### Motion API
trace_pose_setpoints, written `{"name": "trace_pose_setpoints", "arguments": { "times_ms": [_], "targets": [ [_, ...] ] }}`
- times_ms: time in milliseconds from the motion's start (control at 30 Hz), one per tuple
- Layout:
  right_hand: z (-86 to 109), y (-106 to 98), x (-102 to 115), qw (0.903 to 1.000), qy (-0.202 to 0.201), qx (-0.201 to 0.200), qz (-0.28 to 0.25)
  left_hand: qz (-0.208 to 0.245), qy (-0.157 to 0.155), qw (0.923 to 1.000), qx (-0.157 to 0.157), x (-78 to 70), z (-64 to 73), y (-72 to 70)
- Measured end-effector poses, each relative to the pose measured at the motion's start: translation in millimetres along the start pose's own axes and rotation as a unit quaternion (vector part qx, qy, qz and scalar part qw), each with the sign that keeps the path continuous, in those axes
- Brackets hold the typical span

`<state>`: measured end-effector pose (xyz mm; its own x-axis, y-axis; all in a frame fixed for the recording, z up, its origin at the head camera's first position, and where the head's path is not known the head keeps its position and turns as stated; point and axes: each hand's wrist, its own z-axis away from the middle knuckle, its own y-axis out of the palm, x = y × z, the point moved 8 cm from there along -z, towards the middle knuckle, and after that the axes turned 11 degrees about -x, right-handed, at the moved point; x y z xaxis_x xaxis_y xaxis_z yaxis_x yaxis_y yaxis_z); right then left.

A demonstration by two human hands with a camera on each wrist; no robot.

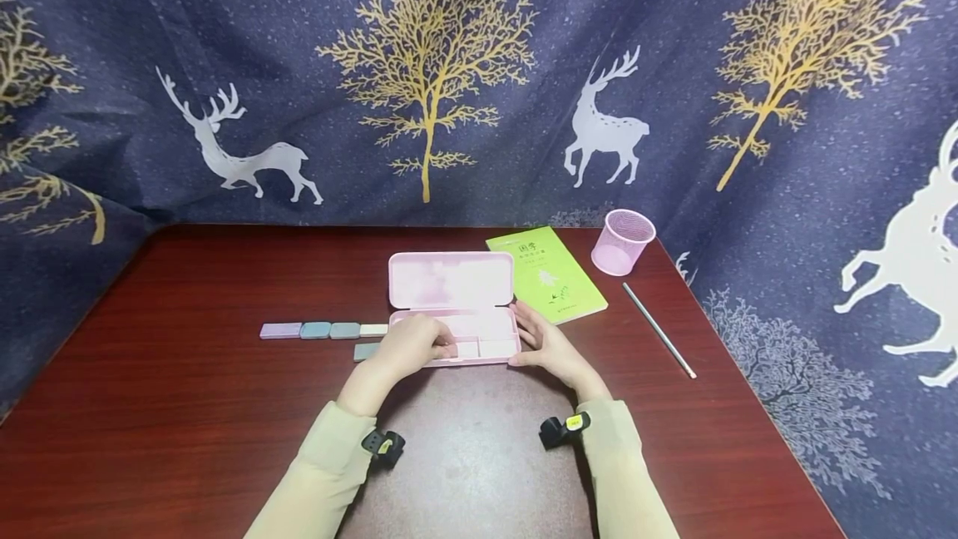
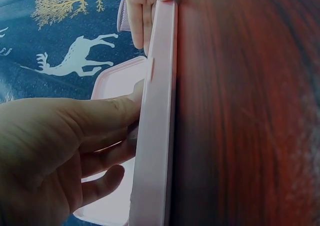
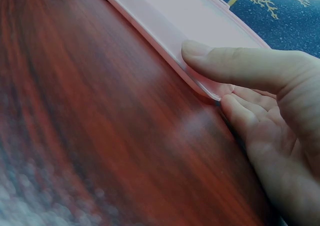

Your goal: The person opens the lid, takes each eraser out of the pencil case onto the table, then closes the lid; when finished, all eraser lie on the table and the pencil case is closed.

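Note:
A pink pencil case lies on the table with its lid raised at the back. The left hand reaches into the left part of its tray. In the left wrist view, the front wall hides the thumb and fingertips, so I cannot tell whether they pinch anything. A small white piece lies just right of those fingers inside the case. At the right end, the right hand holds the case, with thumb over the front edge and fingers against the end wall.
Several pastel blocks form a row left of the case, with a grey-green block nearer. Behind right lie a green book and a pink mesh pen cup. A pencil lies on the right side of the table.

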<state>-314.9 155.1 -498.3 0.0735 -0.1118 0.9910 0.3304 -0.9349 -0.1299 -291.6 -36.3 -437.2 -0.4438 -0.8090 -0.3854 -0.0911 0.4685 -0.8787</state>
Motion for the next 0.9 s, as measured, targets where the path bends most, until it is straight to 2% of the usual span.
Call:
{"name": "trace_pose_setpoints", "arguments": {
  "times_ms": [267,500,700,900],
  "targets": [
    [1.2,0,0,1.0,0.002,-0.004,0.004,0.025,-0.011,0.9996,0.002,2.5,0.1,-6.7],
    [2.2,1,3,1.0,0.0,-0.004,0.007,0.064,-0.041,0.9971,0.003,10.8,-0.6,-12.0],
    [1.7,0,2,1.0,-0.003,-0.004,0.006,0.06,-0.037,0.9975,-0.008,14.2,-0.2,-24.5],
    [0.9,0,2,1.0,-0.003,-0.003,0.008,0.058,-0.02,0.9977,-0.028,26.8,0.8,-35.1]
  ]
}}
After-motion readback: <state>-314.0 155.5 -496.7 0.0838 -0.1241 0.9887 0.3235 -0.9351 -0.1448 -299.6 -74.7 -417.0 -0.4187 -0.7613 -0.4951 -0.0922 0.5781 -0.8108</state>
